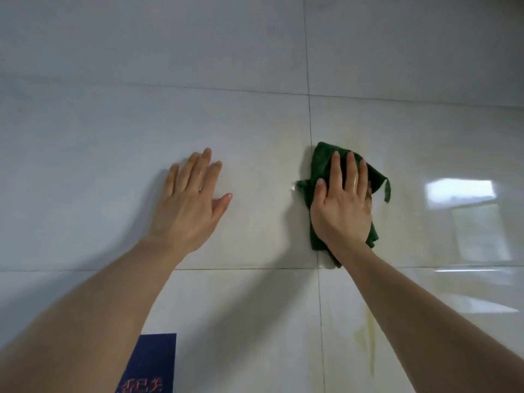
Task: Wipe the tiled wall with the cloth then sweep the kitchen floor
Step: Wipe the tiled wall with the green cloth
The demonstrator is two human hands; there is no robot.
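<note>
The right hand (pixel 341 205) lies flat with fingers spread, pressing the green cloth (pixel 321 165) against the wall (pixel 255 123), just right of a vertical grout line (pixel 310 120). Left of that line, the left hand (pixel 190 205) rests flat, empty, palm on tile.

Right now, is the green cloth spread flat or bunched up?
Bunched: the green cloth shows folds and a dangling corner under the right hand pressing it to the wall.

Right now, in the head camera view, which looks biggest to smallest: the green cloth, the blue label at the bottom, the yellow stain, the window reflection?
1. Green cloth, though partly hidden under the right hand.
2. Blue label and window reflection: too alike to rank.
3. Yellow stain, faint-edged.
</note>
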